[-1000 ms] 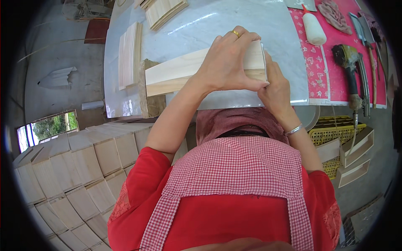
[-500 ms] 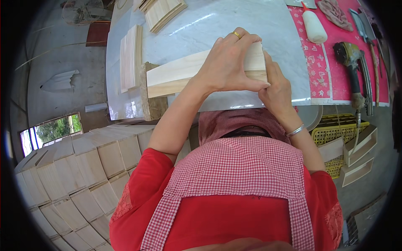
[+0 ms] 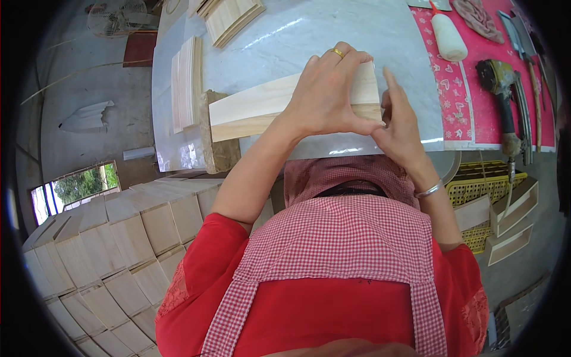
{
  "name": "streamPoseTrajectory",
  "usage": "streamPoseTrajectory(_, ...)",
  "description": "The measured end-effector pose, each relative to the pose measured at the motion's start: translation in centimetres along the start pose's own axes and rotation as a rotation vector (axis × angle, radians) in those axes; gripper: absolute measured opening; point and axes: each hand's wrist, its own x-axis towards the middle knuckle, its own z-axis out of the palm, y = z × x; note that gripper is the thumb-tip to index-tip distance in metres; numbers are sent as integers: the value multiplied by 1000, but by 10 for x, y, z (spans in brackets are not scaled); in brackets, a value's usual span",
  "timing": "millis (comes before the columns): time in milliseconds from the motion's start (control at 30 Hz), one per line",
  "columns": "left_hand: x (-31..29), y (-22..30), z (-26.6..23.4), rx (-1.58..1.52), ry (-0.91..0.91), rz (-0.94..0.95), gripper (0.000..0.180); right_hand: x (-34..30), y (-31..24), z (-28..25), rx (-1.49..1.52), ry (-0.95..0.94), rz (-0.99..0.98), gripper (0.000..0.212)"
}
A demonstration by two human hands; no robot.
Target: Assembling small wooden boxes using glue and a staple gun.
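A long pale wooden box or frame point(image 3: 256, 100) lies on the table in front of me, its left end against a worn wooden block point(image 3: 215, 143). Near its right end, my left hand point(image 3: 327, 92) spans the top, fingers over the far edge and thumb at the near right corner. My right hand point(image 3: 401, 122) is just off that end, index finger raised and the others bent. Its thumb is close to the left thumb, and whether it touches the wood I cannot tell. Nothing shows in the right hand.
Stacked thin boards point(image 3: 187, 83) stand at the table's left, with more boards point(image 3: 235, 21) behind. To the right are a white glue bottle point(image 3: 448, 37), a nail gun point(image 3: 502, 101) with a hose, and a rag point(image 3: 477, 21). Wooden boxes point(image 3: 125, 238) are piled at lower left; a yellow crate point(image 3: 476, 184) sits at right.
My right hand has come away from the box's right end, its fingers moving rightward and opening a gap. My left hand still grips the box, which has hardly moved.
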Motion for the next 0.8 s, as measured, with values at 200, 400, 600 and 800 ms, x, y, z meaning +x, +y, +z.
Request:
streamPoseTrajectory(200,0,1,1,-24,0,-27,88,12,-22,-17,252,-99,26,95)
streamPoseTrajectory(400,1,1,1,-20,-2,-23,87,-22,-44,-35,266,-172,135,85)
streamPoseTrajectory(600,2,0,1,-10,0,-21,87,-41,-48,-42,323,-159,177,73)
streamPoseTrajectory(800,2,2,2,-14,-2,-24,87,-38,-42,-40,313,-132,158,65)
